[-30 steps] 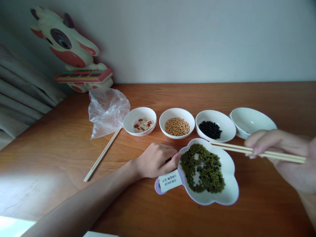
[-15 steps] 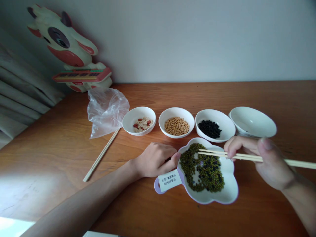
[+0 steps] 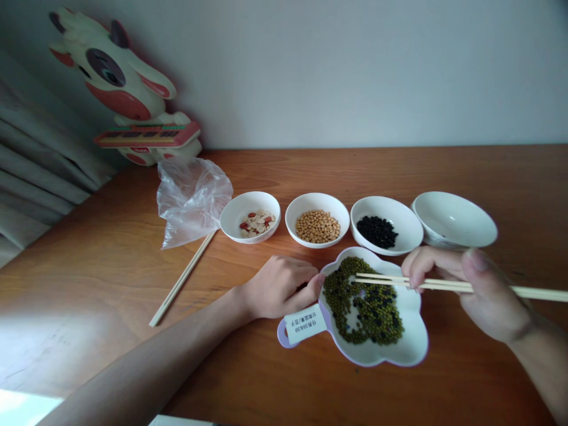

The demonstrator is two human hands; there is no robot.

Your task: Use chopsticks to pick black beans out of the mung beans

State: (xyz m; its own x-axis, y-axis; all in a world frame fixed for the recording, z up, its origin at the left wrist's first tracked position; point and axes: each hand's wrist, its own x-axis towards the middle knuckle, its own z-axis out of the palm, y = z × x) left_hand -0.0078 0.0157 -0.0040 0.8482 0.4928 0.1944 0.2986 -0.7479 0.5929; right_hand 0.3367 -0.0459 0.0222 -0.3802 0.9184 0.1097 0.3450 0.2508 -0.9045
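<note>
We see our R hand [image 3: 492,302] at ctr-right of frame pinching a pair of chopsticks [image 3: 444,285] btwn thumb & fingers, sticks nearly parallel & approx. level, tips pointing L. Tips sit over the lobed dish [image 3: 412,337], ctr-right & a bit low in frame, by a pale bare spot among green beans [image 3: 339,302]; can't tell if they touch anything, & we see no bean clearly btwn them. Dark beans [image 3: 377,307] are mixed in w/ the green, mostly toward the dish's R half. Our L hand [image 3: 284,290], mid-frame, is curled, thumb & fingers pinching the dish's L rim; its forearm runs to the lower L corner. Dish handle [image 3: 283,335] points L w/ a white label [image 3: 305,324] on it. Behind the dish we've a row of white bowls, L to R: first bowl [image 3: 231,220] w/ pale & reddish pcs [image 3: 258,223], second bowl [image 3: 317,202] w/ tan beans [image 3: 317,227], third bowl [image 3: 409,228] w/ black beans [image 3: 377,231], fourth bowl [image 3: 461,219] at right, just beyond our R hand. Ctr-left on the wooden counter [image 3: 248,384]: crumpled clear bag [image 3: 193,204] & spare chopsticks [image 3: 183,279] lying diagonally, upper ends by the bag. Upper L: cow toy [image 3: 119,77] w/ red keyboard, against the wall [image 3: 346,71]; grey curtain [image 3: 35,165] at far L edge.
</note>
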